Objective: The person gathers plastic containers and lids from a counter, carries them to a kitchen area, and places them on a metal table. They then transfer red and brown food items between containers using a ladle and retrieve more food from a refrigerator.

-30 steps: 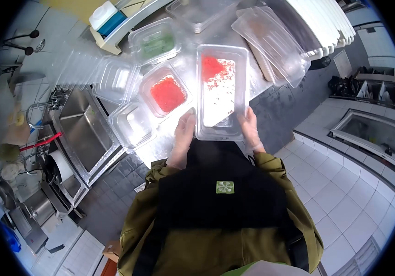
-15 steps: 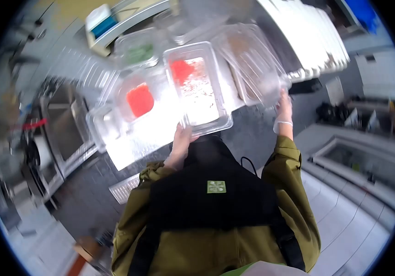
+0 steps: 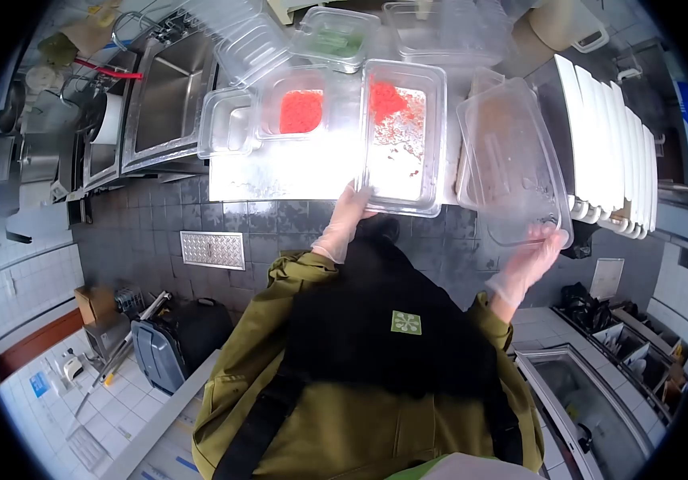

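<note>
My left hand (image 3: pixel 347 218), in a thin clear glove, grips the near left corner of a long clear container (image 3: pixel 400 186). Inside it, red bits (image 3: pixel 386 102) are heaped at the far end and scattered thinly elsewhere. My right hand (image 3: pixel 529 262), also gloved, is closed on the near corner of a clear plastic lid (image 3: pixel 512 176). The lid sits at a slant and overhangs the counter edge, over another container with something brown in it. Left of the long container, a smaller clear container (image 3: pixel 268 126) holds a red mass (image 3: pixel 302 110).
A clear tub (image 3: pixel 225 132), stacked clear containers (image 3: pixel 252 56) and a container of green food (image 3: pixel 336 42) stand on the metal counter (image 3: pixel 280 176). To the left is a sink (image 3: pixel 169 96). White upright boards (image 3: pixel 612 136) stand at the right.
The view has swung, so the counter sits squarer. My right hand has brought the lid's near end closer to me, past the counter edge. My left hand stays on the long container's corner.
</note>
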### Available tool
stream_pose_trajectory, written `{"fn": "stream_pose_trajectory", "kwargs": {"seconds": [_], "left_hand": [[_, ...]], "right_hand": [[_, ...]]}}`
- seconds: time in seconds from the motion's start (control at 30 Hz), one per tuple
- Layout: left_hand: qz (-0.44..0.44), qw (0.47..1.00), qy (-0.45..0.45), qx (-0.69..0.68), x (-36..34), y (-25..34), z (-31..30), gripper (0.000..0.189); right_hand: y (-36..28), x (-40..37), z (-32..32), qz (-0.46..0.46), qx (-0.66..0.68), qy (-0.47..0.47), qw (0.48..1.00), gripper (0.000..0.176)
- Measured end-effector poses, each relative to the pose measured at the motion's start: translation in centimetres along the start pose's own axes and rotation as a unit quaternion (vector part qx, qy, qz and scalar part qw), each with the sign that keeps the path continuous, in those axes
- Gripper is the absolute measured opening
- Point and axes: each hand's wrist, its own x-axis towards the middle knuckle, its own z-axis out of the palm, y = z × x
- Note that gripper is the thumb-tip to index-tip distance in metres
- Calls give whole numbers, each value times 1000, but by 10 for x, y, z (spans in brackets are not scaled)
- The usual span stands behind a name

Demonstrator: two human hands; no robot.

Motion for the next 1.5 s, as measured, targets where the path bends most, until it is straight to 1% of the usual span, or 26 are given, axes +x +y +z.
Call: {"fn": "stream_pose_trajectory", "kwargs": {"seconds": [0.07,0.13,0.17,0.2,0.27,0.37,0.47,0.5,0.6,0.63,0.73,0.77,0.83,0.87,0.9,0.93,0.97,1.0,1.03,1.07,1.13,1.17,1.27,1.33,1.4,1.5], "left_hand": [[1,1000,-25,11,-3,5,-1,56],[-17,999,-4,27,-4,8,-2,47],[-22,999,6,34,-3,10,-1,42],[-25,999,3,30,-2,11,-1,43],[-32,999,-1,25,0,12,-7,43],[-45,997,-64,22,11,4,-25,46],[-75,993,-93,-5,15,3,-39,49],[-69,993,-89,-21,17,3,-42,50],[-57,995,-74,-45,21,-3,-48,53],[-53,996,-66,-36,24,-4,-52,55],[-25,997,-67,-4,20,14,-46,53],[-12,997,-73,9,17,23,-41,52],[45,997,-10,57,27,19,-29,46],[76,994,20,82,34,19,-23,43],[128,977,65,155,47,17,-21,30],[149,973,54,170,65,11,-21,28],[168,967,43,185,83,6,-23,26],[185,961,32,201,92,2,-26,24],[139,986,-48,84,92,6,-27,19],[137,986,-38,82,89,9,-27,17],[139,988,-17,72,85,8,-28,14],[156,986,-5,67,86,5,-32,8],[194,980,-5,38,71,18,-31,5],[197,977,-20,79,77,16,-34,11],[212,969,-21,124,87,18,-32,15],[242,947,7,211,102,9,-29,18]], "right_hand": [[-29,-20,45,6,-134,-1,991,21],[-40,-39,85,-29,-256,-110,960,14],[-32,-37,90,-166,-338,-242,894,12],[-19,-35,94,-293,-405,-362,787,13],[11,-44,108,-357,-437,-423,709,18],[39,-50,125,-328,-449,-526,643,16],[62,-69,135,-317,-470,-549,615,13],[70,-76,133,-322,-492,-563,581,13],[96,-94,123,-307,-554,-565,528,11],[102,-96,122,-289,-567,-571,519,16],[95,-87,126,-218,-549,-573,568,25],[97,-85,127,-216,-536,-565,589,27],[99,-80,126,-213,-512,-542,631,31],[97,-76,124,-212,-511,-494,670,29],[94,-72,121,-211,-509,-442,708,28],[89,-68,117,-208,-506,-386,742,27],[81,-66,112,-172,-588,-310,727,23],[80,-68,105,-134,-617,-223,742,22],[86,-68,95,-57,-644,-199,737,20],[90,-68,86,18,-664,-172,728,20],[77,-68,86,1,-611,-201,766,20],[70,-65,85,-11,-583,-219,782,20],[48,-51,56,69,-583,-160,793,21],[66,-29,5,19,-562,-41,826,20],[73,-2,-31,-128,-660,40,739,28],[119,36,-81,-59,-582,126,801,37]]}}
